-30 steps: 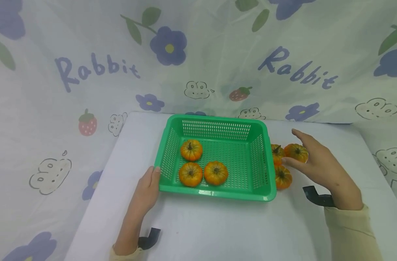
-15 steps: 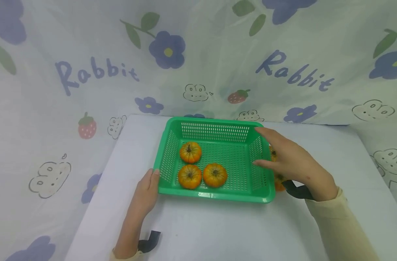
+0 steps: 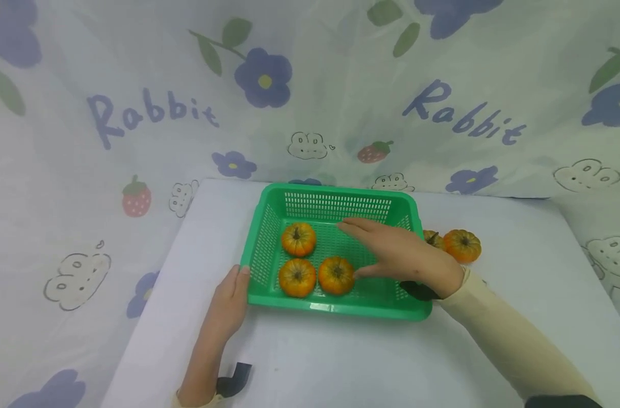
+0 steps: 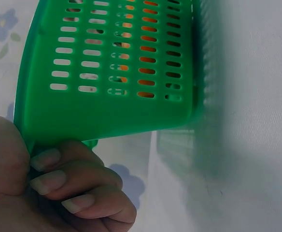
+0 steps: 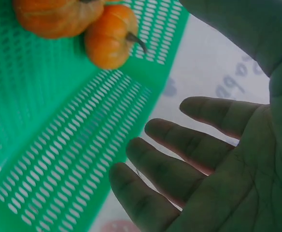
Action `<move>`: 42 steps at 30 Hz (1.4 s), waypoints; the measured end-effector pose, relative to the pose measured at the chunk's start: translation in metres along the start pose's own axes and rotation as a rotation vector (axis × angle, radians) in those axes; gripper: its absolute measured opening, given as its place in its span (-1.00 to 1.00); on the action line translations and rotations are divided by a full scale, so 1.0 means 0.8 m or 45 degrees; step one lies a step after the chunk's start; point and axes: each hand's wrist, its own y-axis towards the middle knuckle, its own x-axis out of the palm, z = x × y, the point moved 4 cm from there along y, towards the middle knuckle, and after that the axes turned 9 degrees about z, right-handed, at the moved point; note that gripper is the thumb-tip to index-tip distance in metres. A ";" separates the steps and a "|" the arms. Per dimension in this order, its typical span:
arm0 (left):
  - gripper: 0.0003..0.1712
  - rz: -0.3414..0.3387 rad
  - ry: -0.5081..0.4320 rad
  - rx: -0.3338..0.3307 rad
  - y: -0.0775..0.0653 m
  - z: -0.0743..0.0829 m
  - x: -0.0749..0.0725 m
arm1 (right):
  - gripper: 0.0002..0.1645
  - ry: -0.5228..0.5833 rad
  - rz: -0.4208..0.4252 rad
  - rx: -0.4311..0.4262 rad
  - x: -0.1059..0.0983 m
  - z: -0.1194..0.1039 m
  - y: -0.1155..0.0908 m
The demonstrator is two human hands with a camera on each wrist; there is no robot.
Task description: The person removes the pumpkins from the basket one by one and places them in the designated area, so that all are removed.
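Observation:
A green plastic basket [image 3: 289,305] with slotted walls stands on the white table. Inside lie three small orange pumpkins: one at the back left [image 3: 298,239], one at the front left [image 3: 297,277] and one nearer the middle [image 3: 336,275]. My left hand [image 3: 225,303] grips the basket's left rim; the left wrist view shows its fingers [image 4: 95,183] curled at the edge. Over the basket's right half is my right hand [image 3: 399,252], fingers extended and thumb apart. In the right wrist view its palm [image 5: 228,169] is bare and two pumpkins [image 5: 109,38] show beyond.
Outside the basket's right wall sit more pumpkins: one in plain view [image 3: 462,245] and another [image 3: 433,238] partly behind the rim. The right forearm crosses the table in front of them. A patterned cloth [image 3: 340,85] hangs behind the table [image 3: 340,362].
My right hand has moved left, from above the pumpkins outside to over the inside of the basket, with nothing in it. My left hand and the basket have stayed in place.

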 end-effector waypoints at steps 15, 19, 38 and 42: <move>-0.41 0.010 -0.036 0.021 -0.002 -0.003 0.001 | 0.08 0.147 -0.228 0.032 0.058 0.006 0.029; -0.39 0.013 -0.037 0.017 -0.002 -0.005 0.001 | 0.07 0.200 -0.282 0.038 0.066 0.009 0.031; -0.39 0.010 -0.050 0.017 0.001 -0.001 0.003 | -0.01 0.285 -0.350 0.071 0.088 0.026 0.034; -0.38 0.009 -0.053 0.012 0.000 -0.002 0.003 | -0.03 0.297 -0.356 0.078 0.089 0.029 0.034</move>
